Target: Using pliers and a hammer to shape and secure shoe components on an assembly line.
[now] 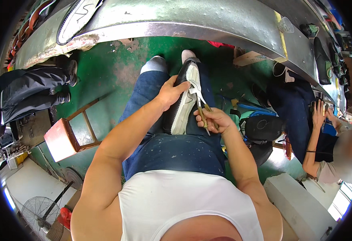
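A black shoe (180, 117) with a white, stitched-edge sole lies lengthwise across my thighs, the sole turned up and a dark scribbled mark on it. My left hand (171, 92) is closed round the shoe's left side, its thumb on the sole's edge. A white strip (196, 85) stands off the sole near that thumb. On the shoe's right, my right hand (215, 121) is closed on a pair of pincers (206, 113) with brass-coloured handles. Their upper end reaches to the white strip; the exact grip of the jaws is too small to make out.
A metal bench (176, 20) runs across the front, with another upturned shoe (74, 20) on it. A red-topped stool (61, 138) lies at my left, near a fan (39, 213). Co-workers sit or stand on both sides; a black bag (264, 127) is at my right.
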`<control>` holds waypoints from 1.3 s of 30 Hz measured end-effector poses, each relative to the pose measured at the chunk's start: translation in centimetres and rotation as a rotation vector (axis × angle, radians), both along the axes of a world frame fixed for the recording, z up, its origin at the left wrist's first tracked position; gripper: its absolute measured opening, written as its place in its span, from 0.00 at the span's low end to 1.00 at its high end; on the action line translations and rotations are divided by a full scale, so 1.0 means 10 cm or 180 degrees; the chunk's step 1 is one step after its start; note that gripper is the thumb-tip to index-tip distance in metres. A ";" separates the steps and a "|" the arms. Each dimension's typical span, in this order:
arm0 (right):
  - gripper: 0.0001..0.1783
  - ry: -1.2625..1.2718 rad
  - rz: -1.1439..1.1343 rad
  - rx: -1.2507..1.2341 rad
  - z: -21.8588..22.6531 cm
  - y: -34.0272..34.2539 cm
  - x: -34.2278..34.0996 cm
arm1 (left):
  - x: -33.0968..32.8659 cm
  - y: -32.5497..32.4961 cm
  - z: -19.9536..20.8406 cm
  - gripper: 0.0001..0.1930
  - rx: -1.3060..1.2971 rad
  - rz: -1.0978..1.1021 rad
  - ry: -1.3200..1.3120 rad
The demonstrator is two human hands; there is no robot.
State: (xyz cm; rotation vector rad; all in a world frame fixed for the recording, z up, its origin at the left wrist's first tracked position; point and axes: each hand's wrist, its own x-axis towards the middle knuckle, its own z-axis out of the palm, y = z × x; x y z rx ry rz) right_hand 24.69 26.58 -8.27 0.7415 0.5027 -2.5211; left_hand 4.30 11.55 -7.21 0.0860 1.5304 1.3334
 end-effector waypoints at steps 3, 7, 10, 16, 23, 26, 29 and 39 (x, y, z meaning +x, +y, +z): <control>0.27 0.0199 0.0631 0.0645 0.06 0.32 -0.02 | -0.01 0.08 0.16 0.34 -0.0212 -0.0063 -0.0054; 0.31 0.0198 0.1427 0.1690 0.48 0.67 -0.14 | 0.03 0.11 0.09 0.33 -0.0411 -0.0014 0.0302; 0.28 0.0300 0.1653 0.2422 0.59 0.79 -0.24 | 0.02 0.09 0.08 0.32 -0.0476 -0.0019 0.0360; 0.25 0.1247 0.0967 0.4579 0.60 0.45 -0.64 | 0.04 0.16 0.12 0.33 -0.0702 -0.0275 0.0585; 0.22 0.0604 0.1978 0.4723 0.73 0.60 -0.60 | -0.12 0.07 0.02 0.39 -0.0584 -0.0453 0.0145; 0.19 0.0450 0.2061 0.4134 0.92 0.55 -0.38 | -0.21 0.07 0.03 0.39 -0.0343 -0.0374 -0.0201; 0.18 0.0616 0.2674 0.4022 0.90 0.43 -0.16 | -0.24 0.06 0.11 0.37 -0.0323 -0.0367 -0.0420; 0.20 0.1507 0.1779 0.5541 0.56 -0.04 0.20 | -0.15 0.05 0.14 0.39 -0.0298 -0.0481 -0.0297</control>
